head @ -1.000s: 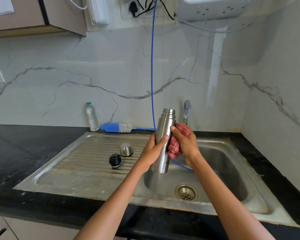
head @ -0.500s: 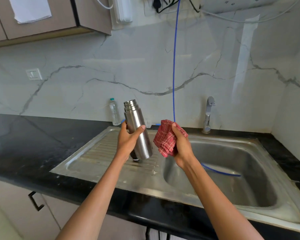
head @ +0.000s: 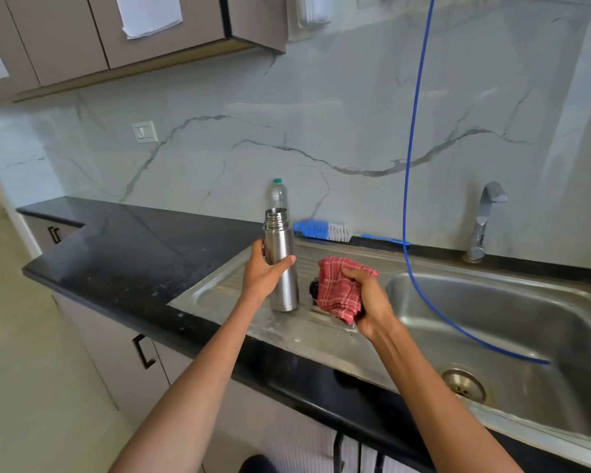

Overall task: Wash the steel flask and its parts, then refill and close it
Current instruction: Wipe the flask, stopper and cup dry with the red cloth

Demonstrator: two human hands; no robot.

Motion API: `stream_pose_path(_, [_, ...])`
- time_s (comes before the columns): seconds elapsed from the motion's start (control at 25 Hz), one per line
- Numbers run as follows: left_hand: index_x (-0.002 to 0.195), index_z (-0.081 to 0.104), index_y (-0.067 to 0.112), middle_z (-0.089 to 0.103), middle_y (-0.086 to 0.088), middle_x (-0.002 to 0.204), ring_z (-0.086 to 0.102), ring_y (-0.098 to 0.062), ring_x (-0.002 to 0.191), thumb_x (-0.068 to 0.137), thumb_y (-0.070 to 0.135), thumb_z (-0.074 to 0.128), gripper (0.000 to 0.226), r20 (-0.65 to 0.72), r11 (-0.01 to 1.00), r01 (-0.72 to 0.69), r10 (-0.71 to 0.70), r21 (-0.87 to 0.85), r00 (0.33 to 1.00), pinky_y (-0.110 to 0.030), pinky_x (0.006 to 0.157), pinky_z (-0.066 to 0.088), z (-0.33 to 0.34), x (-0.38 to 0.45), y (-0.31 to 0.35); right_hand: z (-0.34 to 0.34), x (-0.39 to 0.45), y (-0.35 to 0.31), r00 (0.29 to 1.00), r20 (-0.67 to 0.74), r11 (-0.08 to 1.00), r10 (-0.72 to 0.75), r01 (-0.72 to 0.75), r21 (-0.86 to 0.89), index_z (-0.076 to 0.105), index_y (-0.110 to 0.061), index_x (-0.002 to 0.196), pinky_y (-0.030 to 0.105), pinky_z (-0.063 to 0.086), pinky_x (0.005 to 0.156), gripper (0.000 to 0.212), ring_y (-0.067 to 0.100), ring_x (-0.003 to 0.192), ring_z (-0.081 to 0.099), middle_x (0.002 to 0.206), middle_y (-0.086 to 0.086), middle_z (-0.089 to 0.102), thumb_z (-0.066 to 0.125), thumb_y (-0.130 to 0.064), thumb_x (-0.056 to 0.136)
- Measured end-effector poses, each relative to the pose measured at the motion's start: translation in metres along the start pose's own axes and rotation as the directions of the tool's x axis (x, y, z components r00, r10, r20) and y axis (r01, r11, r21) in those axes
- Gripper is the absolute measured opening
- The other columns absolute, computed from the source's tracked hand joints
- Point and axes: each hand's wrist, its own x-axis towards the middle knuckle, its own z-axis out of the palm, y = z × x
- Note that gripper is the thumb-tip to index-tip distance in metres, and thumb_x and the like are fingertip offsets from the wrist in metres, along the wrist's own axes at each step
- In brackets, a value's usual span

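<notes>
The right hand (head: pixel 367 303) is nearest, over the ribbed draining board (head: pixel 219 295), with its fingers curled tight around a bunched red cloth (head: pixel 338 290). I think the cloth is kept ready for drying. Just behind the cloth a dark part (head: pixel 314 288), probably the stopper, lies on the board, mostly hidden.

The left hand (head: pixel 265 274) wraps the middle of the steel flask (head: pixel 280 264), thumb in front and fingers behind. The flask is upright with its mouth open, above the board; I cannot tell if its bottom touches. Upright holding probably suits filling next.

Farther back, against the wall, stand a plastic bottle (head: pixel 277 194) and a blue brush (head: pixel 323 230).
</notes>
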Motion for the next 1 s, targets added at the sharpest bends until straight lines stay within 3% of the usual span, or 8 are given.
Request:
stream_pose_path(0.08, [0.140,0.044,0.024,0.062,0.007,0.124,0.063,-0.013,0.110,0.081,0.032,0.085,0.073,0.006,1.000,0.011,-0.011,-0.015,1.000,-0.036,0.095,0.052,0.003,0.001,-0.004,-0.005,0.004,0.002,0.999,-0.030,1.000,-0.013,0.013,0.010,0.060,-0.003,0.124,0.055,0.060,0.083,0.038,0.041,0.096,0.073,0.106,0.022,0.075,0.069,-0.016,0.089])
stream_pose_path(0.24, [0.141,0.041,0.024,0.061,0.006,0.126,0.062,-0.015,0.111,0.081,0.032,0.085,0.076,0.025,1.000,0.027,-0.027,0.008,0.999,-0.035,0.094,0.050,0.007,0.002,-0.007,-0.012,0.006,0.001,0.995,-0.087,0.999,-0.046,0.048,0.021,0.062,-0.005,0.121,0.041,0.059,0.061,0.030,0.036,0.084,0.075,0.101,0.019,0.077,0.065,-0.021,0.095])
stream_pose_path(0.4, [0.144,0.039,0.023,0.060,0.003,0.132,0.061,-0.018,0.117,0.079,0.036,0.086,0.082,0.053,0.998,0.042,-0.044,0.047,0.998,-0.039,0.100,0.051,0.009,0.005,-0.007,-0.020,0.006,0.000,0.992,-0.112,0.997,-0.062,0.067,0.048,0.062,-0.007,0.124,0.038,0.058,0.058,0.032,0.040,0.096,0.073,0.105,0.018,0.077,0.063,-0.025,0.098])
stream_pose_path(0.6, [0.147,0.036,0.025,0.055,-0.001,0.142,0.057,-0.019,0.125,0.075,0.041,0.088,0.091,0.089,0.996,0.087,-0.087,0.007,0.992,-0.045,0.108,0.047,0.008,0.001,-0.005,-0.031,0.005,-0.004,0.988,-0.136,0.996,-0.077,0.082,0.030,0.062,-0.007,0.128,0.056,0.058,0.091,0.034,0.039,0.102,0.073,0.107,0.018,0.076,0.063,-0.022,0.098])
stream_pose_path(0.68, [0.152,0.034,0.025,0.047,-0.001,0.149,0.049,-0.018,0.133,0.078,0.052,0.083,0.093,-0.122,1.000,-0.009,0.012,0.024,0.992,-0.042,0.109,0.044,0.008,-0.011,0.002,-0.034,0.001,-0.007,0.985,-0.151,0.995,-0.087,0.092,0.024,0.063,-0.008,0.125,0.053,0.060,0.085,0.031,0.038,0.100,0.073,0.106,0.017,0.077,0.063,-0.023,0.098])
stream_pose_path(0.76, [0.138,0.051,0.023,0.059,0.004,0.129,0.058,-0.012,0.112,0.086,0.050,0.074,0.063,-0.343,0.947,-0.282,0.318,0.153,0.884,-0.033,0.095,0.049,0.011,-0.028,0.006,-0.037,-0.002,-0.011,0.979,-0.172,0.993,-0.112,0.117,0.019,0.064,-0.011,0.118,0.044,0.060,0.070,0.025,0.037,0.095,0.073,0.105,0.016,0.077,0.063,-0.025,0.098])
stream_pose_path(0.88, [0.110,0.066,0.022,0.068,0.012,0.102,0.065,-0.006,0.084,0.097,0.041,0.061,0.023,0.016,0.767,-0.512,0.550,0.386,0.835,-0.033,0.073,0.059,0.030,-0.041,0.016,-0.050,-0.002,-0.020,0.961,-0.234,0.988,-0.146,0.155,0.023,0.063,-0.012,0.121,0.049,0.061,0.079,0.027,0.036,0.098,0.073,0.106,0.015,0.077,0.065,-0.025,0.098])
stream_pose_path(1.0, [0.132,0.059,0.020,0.063,0.001,0.128,0.067,-0.024,0.110,0.102,0.044,0.055,0.038,0.389,0.583,-0.450,0.235,0.677,0.891,-0.043,0.093,0.057,0.064,-0.033,0.012,-0.064,-0.005,-0.027,0.953,-0.266,0.989,-0.146,0.149,-0.007,0.064,-0.012,0.120,0.049,0.061,0.079,0.025,0.035,0.097,0.074,0.106,0.015,0.076,0.065,-0.023,0.098])
